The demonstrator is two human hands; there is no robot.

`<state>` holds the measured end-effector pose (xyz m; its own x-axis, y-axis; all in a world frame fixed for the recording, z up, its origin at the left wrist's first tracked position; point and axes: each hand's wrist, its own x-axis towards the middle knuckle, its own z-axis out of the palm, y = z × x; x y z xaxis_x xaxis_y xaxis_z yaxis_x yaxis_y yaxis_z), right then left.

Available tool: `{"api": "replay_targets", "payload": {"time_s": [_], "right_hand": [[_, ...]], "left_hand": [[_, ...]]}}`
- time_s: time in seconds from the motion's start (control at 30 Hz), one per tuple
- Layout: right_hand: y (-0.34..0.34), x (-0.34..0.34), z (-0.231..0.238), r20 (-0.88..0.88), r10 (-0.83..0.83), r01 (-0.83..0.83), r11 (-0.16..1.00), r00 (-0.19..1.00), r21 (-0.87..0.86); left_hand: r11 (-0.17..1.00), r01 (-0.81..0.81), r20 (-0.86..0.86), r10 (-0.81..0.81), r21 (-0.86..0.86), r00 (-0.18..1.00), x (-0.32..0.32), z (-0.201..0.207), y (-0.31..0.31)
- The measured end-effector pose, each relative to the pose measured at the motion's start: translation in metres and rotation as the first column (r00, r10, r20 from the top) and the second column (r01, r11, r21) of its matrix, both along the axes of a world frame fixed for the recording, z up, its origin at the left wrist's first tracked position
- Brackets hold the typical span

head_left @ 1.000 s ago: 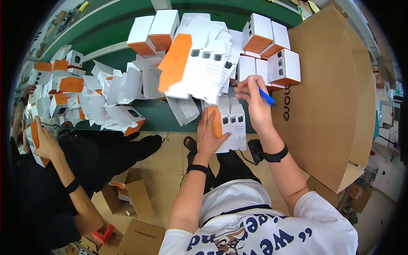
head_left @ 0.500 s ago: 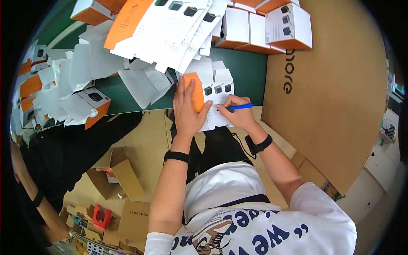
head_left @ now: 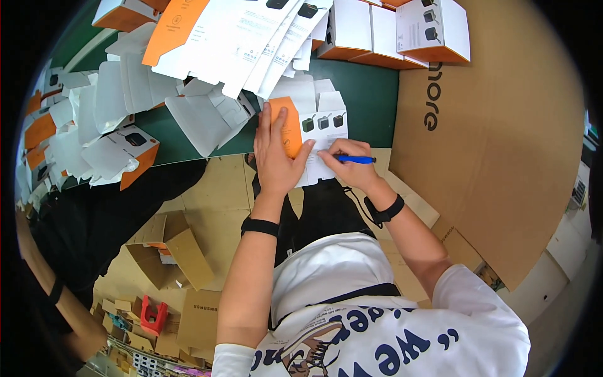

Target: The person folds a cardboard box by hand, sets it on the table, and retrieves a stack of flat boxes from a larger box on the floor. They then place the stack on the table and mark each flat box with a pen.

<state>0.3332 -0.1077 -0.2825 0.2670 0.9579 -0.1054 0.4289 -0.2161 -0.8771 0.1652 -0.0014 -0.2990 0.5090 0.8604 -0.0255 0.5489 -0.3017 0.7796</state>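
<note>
A flattened white and orange box blank (head_left: 323,103) lies at the edge of the green table, with small pictures of dark devices printed on it. My left hand (head_left: 276,151) rests flat on its orange panel, fingers stretched out and thumb spread. My right hand (head_left: 353,164) pinches a blue pen (head_left: 357,159) over the white panel, its tip end hidden by the fingers. Just beyond the left fingertips lies a stack of similar flat box blanks (head_left: 220,47). Left of that hand, an unfolded white box (head_left: 204,119) stands with its flaps apart.
Folded white and orange boxes (head_left: 433,28) stand at the back right. A large brown carton (head_left: 477,138) rises along the right side. Several opened boxes (head_left: 119,151) crowd the left of the green table (head_left: 367,94). Another person's arm (head_left: 69,301) shows at the lower left, near an open carton (head_left: 169,251).
The view has shifted slightly. My left hand stays flat on the box blank. The right hand still holds the pen, whose visible end now tilts a little lower.
</note>
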Motion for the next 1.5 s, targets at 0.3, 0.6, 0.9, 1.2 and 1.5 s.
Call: {"api": "replay_targets", "payload": {"time_s": [0.3,0.6,0.9,1.2,1.5], "right_hand": [[0.001,-0.009,-0.01,-0.035,-0.524,0.524,0.851,0.851,-0.006],[-0.038,0.042,0.031,-0.035,-0.465,0.466,0.883,0.885,0.063],[-0.019,0.038,0.076,-0.391,-0.372,0.427,0.902,0.842,0.063],[-0.027,0.057,0.124,-0.264,-0.389,0.371,0.921,0.883,-0.115],[0.096,0.01,0.155,-0.558,-0.425,0.544,0.837,0.713,0.057]], "left_hand": [[0.998,-0.015,0.062,0.018,-0.058,0.998,-0.003,-0.003,-0.002],[0.997,0.074,-0.049,-0.075,-0.033,0.996,-0.012,0.003,-0.001],[0.997,-0.027,-0.079,0.032,0.065,0.996,-0.003,0.007,-0.011],[1.0,-0.002,-0.117,0.005,0.02,0.993,-0.005,0.015,-0.011],[0.954,0.009,-0.032,-0.02,-0.298,0.999,-0.002,-0.013,-0.016]]}}
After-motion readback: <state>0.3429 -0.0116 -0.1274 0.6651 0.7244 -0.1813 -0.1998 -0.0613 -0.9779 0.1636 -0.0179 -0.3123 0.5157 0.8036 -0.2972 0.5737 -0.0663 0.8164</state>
